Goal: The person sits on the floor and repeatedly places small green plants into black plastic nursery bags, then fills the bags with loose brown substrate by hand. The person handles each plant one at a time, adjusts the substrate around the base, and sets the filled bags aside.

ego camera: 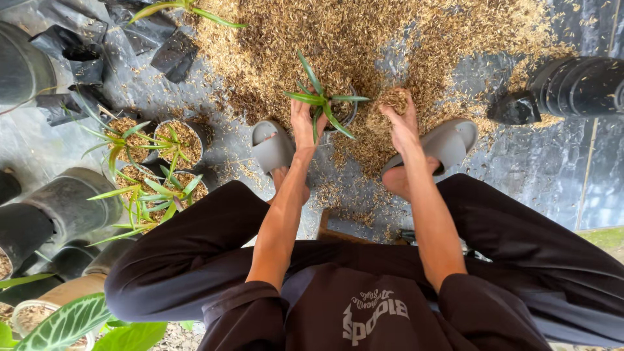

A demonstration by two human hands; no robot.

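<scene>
The person sits low over a black ground sheet (162,84) strewn with a heap of rice husk (338,39), a grey slipper (273,148) on one foot and another (448,142) on the other. Between the feet stands a small black grow bag (348,112) holding a young spiky-leaved seedling (320,99).

The left hand (305,125) rests against the near side of the bag, its fingers curled about the seedling's base and steadying it. The right hand (400,120) sits just beside the bag on the right, its fingers cupped and closed around a scoop of husk (393,101).

The step in hand looks like filling the bag around the plant. The next move would seem to call for carrying the handful over the bag's mouth and letting it fall around the stem while the left hand keeps the plant centred.

The seedling's long axis runs roughly upright, toward the camera; its narrow leaves fan outward, the longest pointing away from the person and one drooping to the right.

Filled pots with similar seedlings (156,162) stand well apart to the left, and a stack of empty black bags (572,88) lies to the right.
</scene>
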